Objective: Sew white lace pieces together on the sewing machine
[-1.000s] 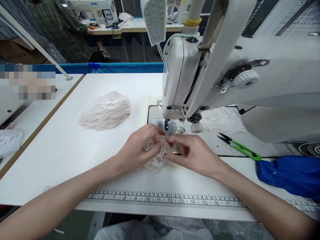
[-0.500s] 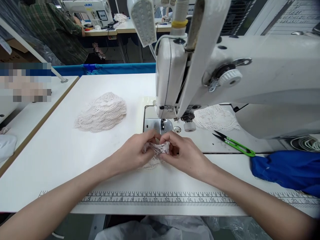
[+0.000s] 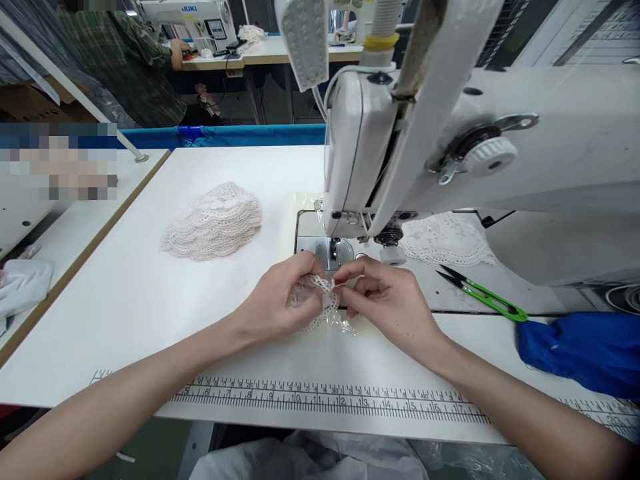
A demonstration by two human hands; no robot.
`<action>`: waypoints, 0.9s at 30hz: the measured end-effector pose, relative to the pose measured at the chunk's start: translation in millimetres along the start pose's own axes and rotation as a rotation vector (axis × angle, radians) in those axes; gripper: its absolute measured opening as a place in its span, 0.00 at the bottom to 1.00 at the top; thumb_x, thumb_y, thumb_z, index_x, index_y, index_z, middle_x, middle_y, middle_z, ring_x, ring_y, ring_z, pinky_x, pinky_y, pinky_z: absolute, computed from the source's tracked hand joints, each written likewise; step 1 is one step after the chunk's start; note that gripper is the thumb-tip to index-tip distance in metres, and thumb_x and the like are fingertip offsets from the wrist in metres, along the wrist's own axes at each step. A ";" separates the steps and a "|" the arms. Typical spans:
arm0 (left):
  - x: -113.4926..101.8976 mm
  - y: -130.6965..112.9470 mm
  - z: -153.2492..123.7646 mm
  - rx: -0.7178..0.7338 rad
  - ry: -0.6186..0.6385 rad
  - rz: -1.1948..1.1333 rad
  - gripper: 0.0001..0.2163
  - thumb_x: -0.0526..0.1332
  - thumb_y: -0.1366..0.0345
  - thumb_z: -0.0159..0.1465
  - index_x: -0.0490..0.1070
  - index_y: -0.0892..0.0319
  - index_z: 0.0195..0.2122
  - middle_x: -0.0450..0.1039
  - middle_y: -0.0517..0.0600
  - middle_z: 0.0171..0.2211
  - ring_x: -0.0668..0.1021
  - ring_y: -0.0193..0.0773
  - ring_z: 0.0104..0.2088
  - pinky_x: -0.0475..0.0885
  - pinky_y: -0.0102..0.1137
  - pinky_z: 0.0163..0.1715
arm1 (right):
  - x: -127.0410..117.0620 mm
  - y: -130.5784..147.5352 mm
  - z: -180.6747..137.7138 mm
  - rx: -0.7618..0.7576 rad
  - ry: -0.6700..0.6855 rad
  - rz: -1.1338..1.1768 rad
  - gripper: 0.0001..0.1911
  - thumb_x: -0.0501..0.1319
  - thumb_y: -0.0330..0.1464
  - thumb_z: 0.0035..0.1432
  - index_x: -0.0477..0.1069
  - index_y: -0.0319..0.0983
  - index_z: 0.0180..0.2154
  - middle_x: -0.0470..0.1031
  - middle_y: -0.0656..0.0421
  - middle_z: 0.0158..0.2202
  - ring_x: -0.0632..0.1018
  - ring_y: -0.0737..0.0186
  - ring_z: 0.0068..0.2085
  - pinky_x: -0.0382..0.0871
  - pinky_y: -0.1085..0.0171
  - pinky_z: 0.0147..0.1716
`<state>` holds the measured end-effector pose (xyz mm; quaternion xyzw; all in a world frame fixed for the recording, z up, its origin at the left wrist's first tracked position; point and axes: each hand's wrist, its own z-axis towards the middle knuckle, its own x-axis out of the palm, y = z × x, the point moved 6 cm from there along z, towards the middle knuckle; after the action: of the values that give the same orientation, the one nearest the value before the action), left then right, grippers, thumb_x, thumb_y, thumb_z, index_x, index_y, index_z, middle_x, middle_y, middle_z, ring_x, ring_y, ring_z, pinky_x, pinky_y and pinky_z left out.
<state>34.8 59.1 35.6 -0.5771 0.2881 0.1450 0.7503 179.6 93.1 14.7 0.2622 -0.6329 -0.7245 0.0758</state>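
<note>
My left hand (image 3: 280,300) and my right hand (image 3: 387,303) meet just in front of the sewing machine's needle plate (image 3: 330,250), both pinching a small cream lace piece (image 3: 320,297). The lace is bunched between my fingertips and part of it rests on the white table (image 3: 150,300). The white sewing machine (image 3: 450,153) rises directly behind my hands.
A stack of lace pieces (image 3: 213,223) lies on the table to the left. More lace (image 3: 445,240) sits under the machine arm, with green thread snips (image 3: 483,293) and blue cloth (image 3: 580,350) to the right. A printed ruler (image 3: 325,400) runs along the near edge. Another person (image 3: 125,67) works at a far machine.
Both hands have kept working the lace, gathering it tighter and shifting it slightly closer to the needle plate. My view has swayed a little.
</note>
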 end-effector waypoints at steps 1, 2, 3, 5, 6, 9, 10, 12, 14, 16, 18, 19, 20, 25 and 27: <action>0.2 -3.3 -0.6 0.045 0.005 0.021 0.04 0.54 0.69 0.57 0.64 0.58 0.34 0.67 0.47 0.32 0.71 0.35 0.31 0.68 0.31 0.31 | 0.2 -1.8 -0.2 0.002 0.000 0.034 0.01 0.63 0.31 0.55 0.74 0.41 0.32 0.76 0.62 0.26 0.76 0.67 0.22 0.74 0.67 0.23; 0.7 -6.5 -1.4 0.095 0.011 0.040 0.05 0.55 0.69 0.56 0.64 0.58 0.35 0.68 0.48 0.34 0.71 0.36 0.34 0.69 0.32 0.34 | 0.1 -3.0 -0.4 -0.001 -0.003 0.067 0.01 0.64 0.31 0.54 0.74 0.41 0.31 0.77 0.61 0.28 0.77 0.67 0.22 0.75 0.67 0.23; 1.5 -9.1 -2.3 0.140 0.019 0.054 0.07 0.55 0.70 0.56 0.64 0.58 0.36 0.68 0.49 0.35 0.72 0.37 0.36 0.69 0.33 0.36 | -0.1 -3.8 -0.6 -0.004 -0.009 0.100 0.02 0.64 0.31 0.53 0.74 0.41 0.30 0.77 0.61 0.29 0.77 0.67 0.23 0.76 0.66 0.24; 2.5 -10.4 -3.6 0.177 0.014 0.084 0.08 0.57 0.69 0.57 0.63 0.58 0.39 0.68 0.50 0.37 0.72 0.37 0.37 0.69 0.33 0.36 | -0.7 -4.7 -0.9 -0.007 -0.027 0.156 0.02 0.65 0.32 0.52 0.74 0.40 0.28 0.78 0.60 0.31 0.79 0.65 0.26 0.78 0.64 0.27; 2.1 -9.3 -4.0 0.174 -0.007 0.104 0.08 0.58 0.68 0.58 0.63 0.58 0.39 0.68 0.49 0.36 0.72 0.36 0.35 0.68 0.31 0.34 | -0.9 -4.8 -1.0 -0.007 -0.034 0.177 0.02 0.65 0.32 0.52 0.75 0.40 0.29 0.78 0.60 0.31 0.79 0.64 0.27 0.79 0.63 0.29; -0.4 -4.6 -4.8 0.172 -0.094 0.181 0.05 0.59 0.67 0.62 0.61 0.57 0.34 0.66 0.46 0.31 0.69 0.31 0.28 0.64 0.27 0.26 | -0.6 -3.1 -1.2 -0.017 -0.041 0.203 0.02 0.66 0.32 0.52 0.75 0.40 0.29 0.78 0.59 0.31 0.81 0.61 0.31 0.80 0.60 0.34; -1.0 -4.7 -5.3 0.204 -0.123 0.216 0.06 0.59 0.67 0.63 0.60 0.57 0.32 0.65 0.44 0.28 0.67 0.30 0.26 0.61 0.26 0.24 | -0.5 -1.5 -1.2 -0.031 -0.040 0.192 0.02 0.66 0.32 0.53 0.75 0.40 0.29 0.78 0.59 0.31 0.81 0.61 0.32 0.80 0.60 0.34; -1.0 -7.0 -7.0 0.307 -0.167 0.306 0.09 0.57 0.69 0.64 0.57 0.57 0.28 0.61 0.42 0.24 0.63 0.29 0.22 0.56 0.25 0.21 | -0.2 3.3 -1.8 -0.081 -0.034 0.121 0.02 0.65 0.30 0.54 0.74 0.41 0.29 0.78 0.60 0.30 0.80 0.62 0.33 0.79 0.62 0.35; -0.7 -9.3 -8.9 0.398 -0.208 0.383 0.11 0.56 0.70 0.65 0.56 0.57 0.26 0.58 0.41 0.21 0.60 0.28 0.21 0.53 0.25 0.19 | -0.1 10.0 -3.1 -0.164 -0.031 0.017 0.03 0.63 0.27 0.56 0.74 0.41 0.31 0.77 0.62 0.30 0.79 0.65 0.32 0.78 0.65 0.35; -0.3 -9.4 -9.7 0.433 -0.225 0.409 0.12 0.56 0.70 0.65 0.56 0.57 0.25 0.57 0.41 0.20 0.59 0.28 0.20 0.53 0.25 0.19 | -0.6 16.1 -5.2 -0.250 -0.040 -0.069 0.07 0.61 0.25 0.56 0.72 0.42 0.35 0.76 0.63 0.32 0.79 0.67 0.32 0.78 0.67 0.35; -0.2 -8.5 -9.8 0.432 -0.229 0.400 0.11 0.56 0.70 0.65 0.56 0.57 0.26 0.57 0.40 0.20 0.59 0.28 0.20 0.53 0.25 0.19 | -1.2 20.1 -6.9 -0.311 -0.053 -0.130 0.09 0.61 0.24 0.57 0.70 0.42 0.38 0.76 0.63 0.33 0.78 0.68 0.33 0.77 0.69 0.35; -0.1 -8.0 -9.7 0.429 -0.229 0.392 0.11 0.56 0.70 0.65 0.56 0.57 0.26 0.57 0.40 0.21 0.59 0.28 0.20 0.53 0.25 0.20 | -1.2 21.0 -7.3 -0.328 -0.052 -0.157 0.09 0.61 0.24 0.57 0.70 0.43 0.39 0.76 0.63 0.33 0.78 0.69 0.33 0.77 0.69 0.35; 0.0 -7.7 -9.7 0.425 -0.227 0.384 0.11 0.56 0.70 0.65 0.56 0.57 0.26 0.57 0.40 0.21 0.59 0.28 0.21 0.53 0.25 0.20 | -0.8 21.6 -7.5 -0.340 -0.042 -0.181 0.09 0.60 0.24 0.57 0.70 0.43 0.38 0.76 0.63 0.33 0.78 0.69 0.33 0.76 0.69 0.35; -0.5 -7.2 -10.2 0.413 -0.213 0.332 0.12 0.57 0.71 0.65 0.55 0.57 0.26 0.58 0.41 0.21 0.60 0.28 0.21 0.53 0.25 0.20 | 0.6 25.6 -9.1 -0.446 -0.009 -0.274 0.06 0.59 0.24 0.59 0.70 0.41 0.36 0.74 0.62 0.29 0.75 0.68 0.31 0.73 0.69 0.30; -0.4 -7.2 -10.2 0.394 -0.197 0.326 0.10 0.57 0.70 0.65 0.57 0.58 0.27 0.64 0.43 0.25 0.63 0.27 0.22 0.55 0.24 0.20 | 0.7 28.1 -10.7 -0.504 -0.016 -0.309 0.06 0.58 0.24 0.60 0.70 0.41 0.37 0.74 0.62 0.30 0.75 0.69 0.30 0.72 0.70 0.29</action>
<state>35.7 47.3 39.7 -0.3494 0.3255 0.2604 0.8392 177.8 78.1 40.7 0.3228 -0.3862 -0.8638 0.0223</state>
